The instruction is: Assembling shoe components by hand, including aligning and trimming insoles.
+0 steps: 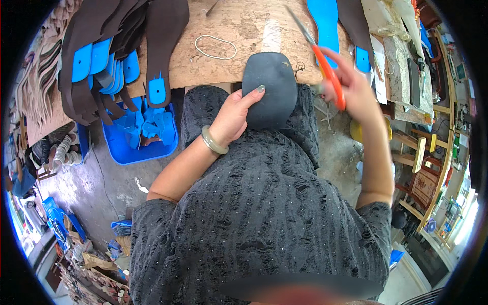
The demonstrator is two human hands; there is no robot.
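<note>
My left hand (233, 115) grips a dark grey, rounded flat panel (274, 99) by its left edge, thumb on top and fingers underneath. The panel lies over my lap, its far end at the edge of the wooden worktable (229, 28). To the right, my right hand (356, 89) is closed around the orange handles of a pair of scissors (329, 68), raised above the table edge with blades pointing away and to the left. The scissors and the panel are apart. Motion slightly blurs the right hand.
Dark brown strap-shaped pieces (168, 46) with blue tabs (157, 91) hang over the table's left edge, above a blue bin (140, 158) of blue scraps. A pale string loop (215, 47) lies mid-table. At the far right are a blue cut piece (324, 23) and a side bench (414, 101).
</note>
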